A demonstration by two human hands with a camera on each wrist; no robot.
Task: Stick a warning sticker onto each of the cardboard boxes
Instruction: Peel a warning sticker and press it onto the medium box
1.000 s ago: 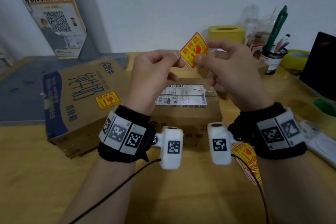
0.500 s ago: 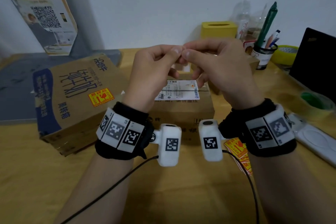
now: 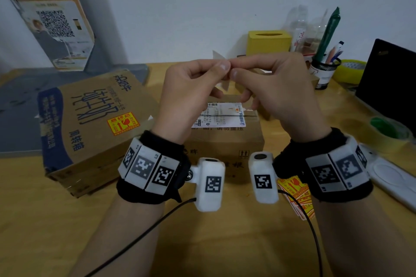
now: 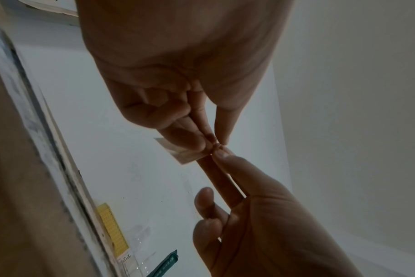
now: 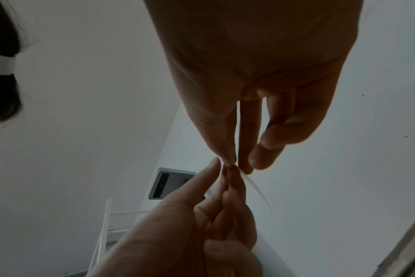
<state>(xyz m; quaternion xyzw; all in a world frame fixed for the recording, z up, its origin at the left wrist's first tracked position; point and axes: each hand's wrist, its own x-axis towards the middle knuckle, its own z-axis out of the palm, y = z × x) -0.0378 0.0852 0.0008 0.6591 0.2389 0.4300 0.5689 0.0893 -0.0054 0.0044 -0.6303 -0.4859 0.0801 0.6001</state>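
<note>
The large cardboard box [image 3: 90, 123] on the left already carries 1 sticker. Above the small box [image 3: 225, 139], the left hand [image 3: 191, 94] and right hand [image 3: 276, 94] are raised, knuckles up, fingers pinching 1 warning sticker [image 3: 221, 69] between touching fingertips. Spare stickers [image 3: 297, 195] lie on the tabletop [image 3: 225, 243].

Mirrored "周转箱" on big box [image 3: 90, 123], QR code on leaning poster [image 3: 56, 23]

Plain white wall [image 3: 202, 7] behind, evenly lit, no shadows of note. Light wooden tabletop [image 3: 56, 231] in front. Grey panel [image 3: 18, 101] lying flat at left. Printed poster board [image 3: 49, 22] leaning against wall, left corner.
</note>
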